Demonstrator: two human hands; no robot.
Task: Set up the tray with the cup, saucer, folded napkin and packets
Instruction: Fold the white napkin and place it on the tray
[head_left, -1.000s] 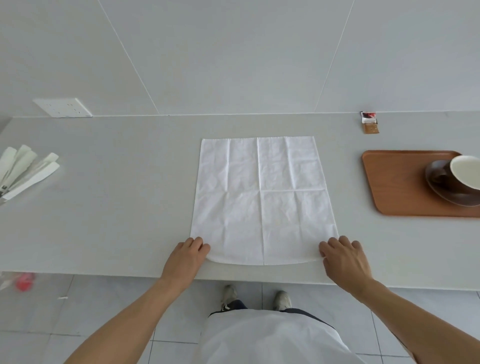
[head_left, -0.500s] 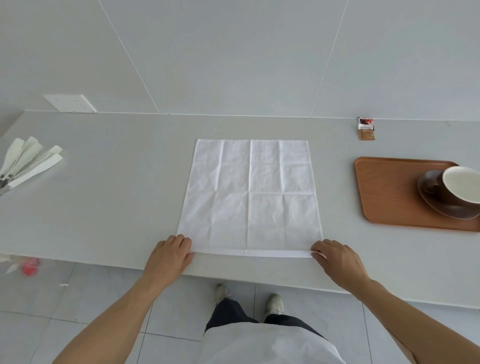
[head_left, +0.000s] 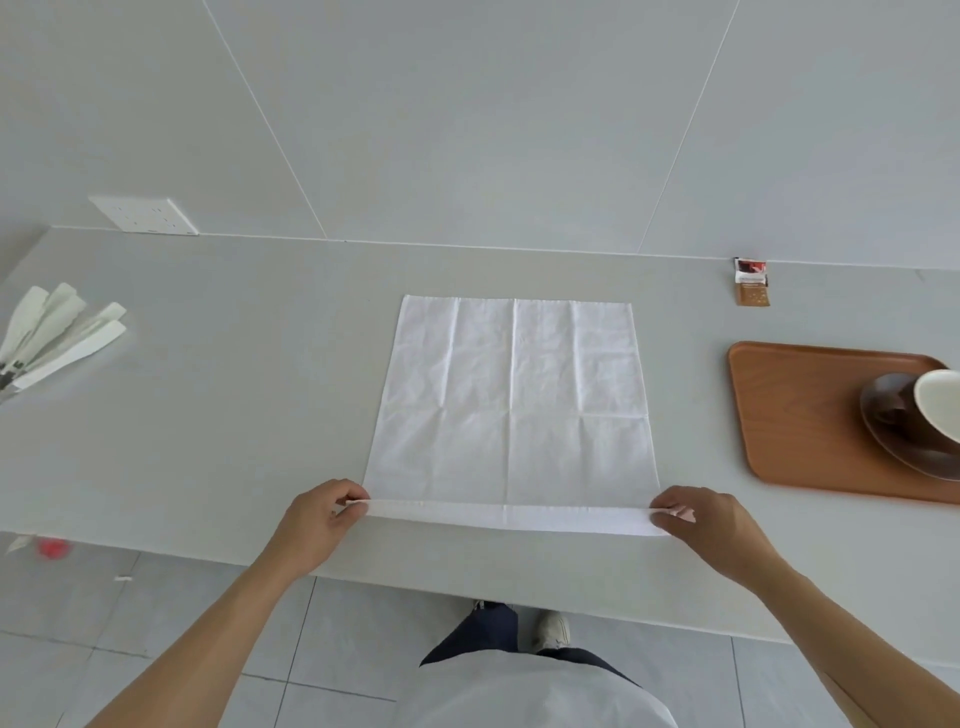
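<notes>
A white napkin (head_left: 511, 400) lies spread flat on the grey counter, its near edge turned up into a narrow folded strip. My left hand (head_left: 317, 522) pinches the strip's left end and my right hand (head_left: 711, 525) pinches its right end. At the right stands a wooden tray (head_left: 795, 415) carrying a brown saucer (head_left: 893, 447) with a brown cup (head_left: 935, 405), white inside, cut off by the frame edge. Two packets (head_left: 751, 282), one red and white, one brown, lie by the back wall beyond the tray.
Several white paper-wrapped sticks (head_left: 52, 338) lie fanned out at the counter's far left. A white wall socket (head_left: 143, 215) sits above the counter's back edge. The counter's front edge (head_left: 467, 587) runs just below my hands, with tiled floor beneath.
Both hands have gripped the napkin's near corners and rolled the near edge up and over into a narrow strip. The view has shifted slightly left.
</notes>
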